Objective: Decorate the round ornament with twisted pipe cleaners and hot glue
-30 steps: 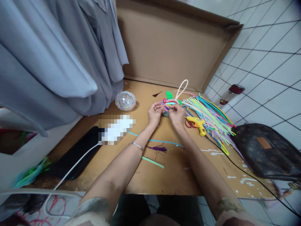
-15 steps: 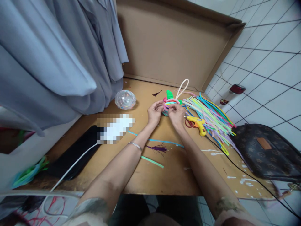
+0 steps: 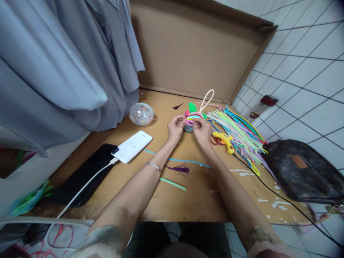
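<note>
A small colourful pipe-cleaner ornament [image 3: 194, 115] is on the far part of the table, with rainbow arcs, a green leaf [image 3: 192, 107] and a cream loop [image 3: 207, 99]. My left hand [image 3: 175, 128] is at its left side, thumb and fingers pinched. From the right, my right hand [image 3: 202, 132] pinches too. Between the two sets of fingertips runs a pink pipe cleaner [image 3: 189, 122], in front of the arcs. Fingers partly cover the ornament's lower part.
Right of my hands lie a yellow glue gun [image 3: 225, 139] with its cord and many coloured pipe cleaners [image 3: 239, 129]. A clear ball [image 3: 141, 114], a white power bank or phone [image 3: 132, 147], a purple tassel [image 3: 179, 169] and a brown bag [image 3: 306, 172] are around.
Both hands stay in nearly the same place at the ornament. The pink pipe cleaner shows slightly more between the fingertips. The whole view has shifted a little.
</note>
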Demonstrator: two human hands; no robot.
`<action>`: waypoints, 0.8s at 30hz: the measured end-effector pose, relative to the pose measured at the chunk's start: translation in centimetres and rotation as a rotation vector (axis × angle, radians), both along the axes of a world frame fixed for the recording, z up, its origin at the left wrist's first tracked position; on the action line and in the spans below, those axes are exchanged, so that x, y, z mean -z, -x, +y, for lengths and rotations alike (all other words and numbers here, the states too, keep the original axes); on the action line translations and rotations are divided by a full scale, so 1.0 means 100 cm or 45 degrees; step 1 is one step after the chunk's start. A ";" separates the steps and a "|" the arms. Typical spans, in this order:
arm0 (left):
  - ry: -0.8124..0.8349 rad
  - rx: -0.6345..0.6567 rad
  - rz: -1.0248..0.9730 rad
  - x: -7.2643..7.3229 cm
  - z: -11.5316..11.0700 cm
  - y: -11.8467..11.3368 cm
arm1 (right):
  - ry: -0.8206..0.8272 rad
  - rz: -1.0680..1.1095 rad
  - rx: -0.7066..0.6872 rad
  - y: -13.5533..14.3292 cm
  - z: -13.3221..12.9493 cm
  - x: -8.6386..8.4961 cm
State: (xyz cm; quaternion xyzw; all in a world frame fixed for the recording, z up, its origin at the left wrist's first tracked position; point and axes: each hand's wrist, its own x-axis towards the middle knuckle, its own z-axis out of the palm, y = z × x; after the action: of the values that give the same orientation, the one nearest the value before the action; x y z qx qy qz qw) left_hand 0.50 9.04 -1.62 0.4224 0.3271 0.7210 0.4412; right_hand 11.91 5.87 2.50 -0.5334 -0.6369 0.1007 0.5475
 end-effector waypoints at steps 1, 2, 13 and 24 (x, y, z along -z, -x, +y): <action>0.003 -0.006 -0.006 0.000 0.000 0.000 | -0.018 0.000 0.021 -0.002 -0.001 0.001; 0.008 -0.012 -0.013 0.000 0.000 0.000 | -0.034 0.002 0.055 -0.004 -0.002 0.003; 0.030 -0.015 -0.001 -0.004 -0.011 0.000 | 0.013 0.183 0.150 -0.009 -0.020 0.005; -0.006 0.207 0.082 -0.006 -0.049 0.001 | 0.189 0.359 -0.051 -0.006 -0.037 0.019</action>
State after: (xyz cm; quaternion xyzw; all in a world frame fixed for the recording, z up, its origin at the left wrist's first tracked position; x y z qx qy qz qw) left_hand 0.39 4.18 -1.01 0.4718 0.3039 0.6696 0.4866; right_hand 12.52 2.19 0.64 -0.5403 -0.5550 0.2322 0.5883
